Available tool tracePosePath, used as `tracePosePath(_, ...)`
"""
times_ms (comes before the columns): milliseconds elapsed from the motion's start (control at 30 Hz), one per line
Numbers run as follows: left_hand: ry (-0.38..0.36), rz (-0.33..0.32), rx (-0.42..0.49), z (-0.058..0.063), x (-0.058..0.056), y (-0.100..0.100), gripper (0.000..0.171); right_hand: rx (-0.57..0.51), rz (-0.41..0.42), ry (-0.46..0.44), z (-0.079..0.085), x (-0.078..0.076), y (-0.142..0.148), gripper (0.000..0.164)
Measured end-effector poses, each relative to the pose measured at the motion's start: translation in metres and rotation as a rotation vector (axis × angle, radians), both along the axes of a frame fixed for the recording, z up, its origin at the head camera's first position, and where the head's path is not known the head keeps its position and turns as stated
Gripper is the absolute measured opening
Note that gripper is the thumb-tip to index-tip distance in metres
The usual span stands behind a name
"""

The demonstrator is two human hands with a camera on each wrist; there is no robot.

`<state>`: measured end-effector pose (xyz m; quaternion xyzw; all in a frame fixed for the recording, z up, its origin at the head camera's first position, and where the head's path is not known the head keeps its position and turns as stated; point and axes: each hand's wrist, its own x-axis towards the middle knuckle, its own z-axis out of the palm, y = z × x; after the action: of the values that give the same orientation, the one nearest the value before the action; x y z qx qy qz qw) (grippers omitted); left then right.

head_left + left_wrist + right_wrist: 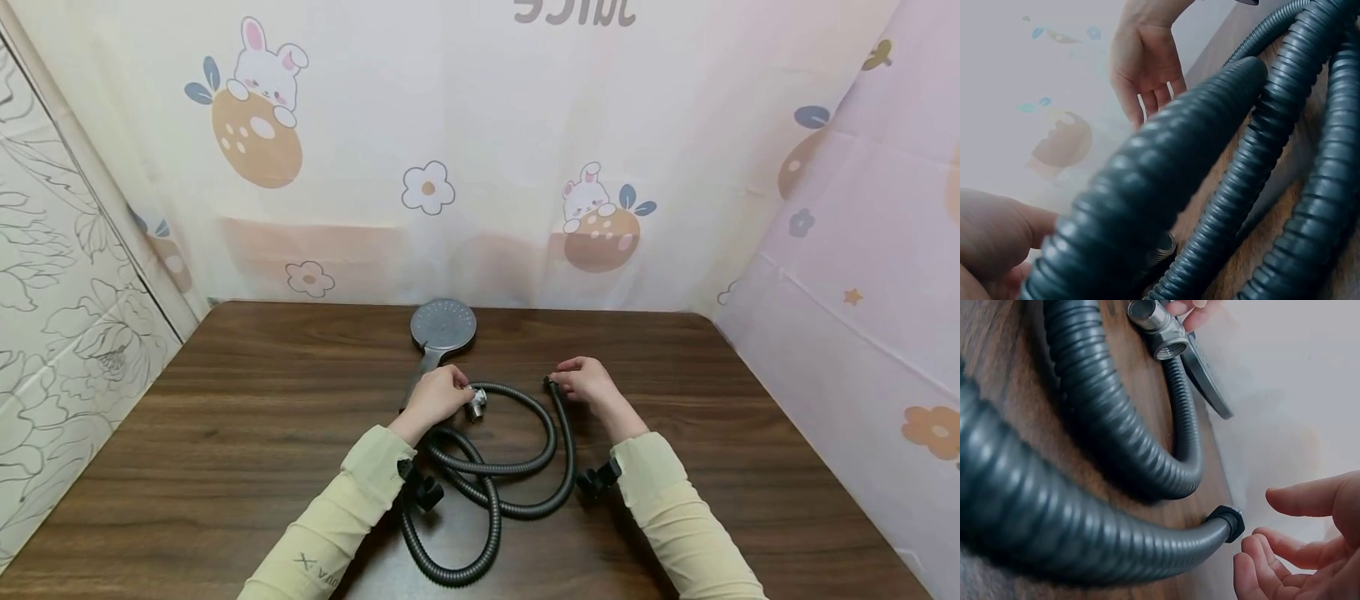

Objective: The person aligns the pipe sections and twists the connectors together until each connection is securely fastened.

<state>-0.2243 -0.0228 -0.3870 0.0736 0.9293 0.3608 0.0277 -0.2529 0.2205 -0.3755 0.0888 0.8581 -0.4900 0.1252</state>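
A chrome shower tee fitting [477, 405] is pinched at its left side by my left hand [431, 398]. In the right wrist view, the threaded opening of the tee shows, with left-hand fingertips [1197, 317] behind it. My right hand [588, 385] is at the free end of a dark ribbed shower hose [558, 442]. The right wrist view shows its thumb and fingers spread apart, just beside the hose's black hex nut [1230, 524]. Behind the left hand lies a grey shower head [443, 325], its handle partly hidden by that hand.
The hose lies in overlapping loops on the dark wooden table [247, 433], between both forearms and toward the near edge. A printed curtain [487, 150] hangs behind the table's far edge, and cloth walls stand at both sides.
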Motion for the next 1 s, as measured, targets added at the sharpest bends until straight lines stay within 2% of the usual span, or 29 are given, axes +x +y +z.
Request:
tracePosePath(100, 0.004, 0.010, -0.051, -0.001, -0.002, 0.002, 0.018, -0.002, -0.005, -0.012, -0.002, 0.000, 0.001, 0.040)
tracePosePath(267, -0.004, -0.021, -0.121, 0.001, -0.002, 0.005, 0.017, 0.004, -0.001, -0.035, -0.005, 0.000, 0.001, 0.039)
tracePosePath(433, -0.013, -0.038, -0.136, 0.002, -0.001, 0.006, 0.018, 0.023, 0.015, -0.052, -0.008, -0.001, 0.000, 0.038)
tracePosePath(700, -0.015, -0.015, -0.102, 0.003, -0.001, 0.008, 0.021, 0.066, 0.020, -0.026, -0.010, -0.002, -0.001, 0.037)
tracePosePath(1000, -0.006, -0.051, -0.005, -0.006, -0.004, 0.007, 0.022, 0.080, -0.042, -0.024, -0.013, -0.002, -0.007, 0.032)
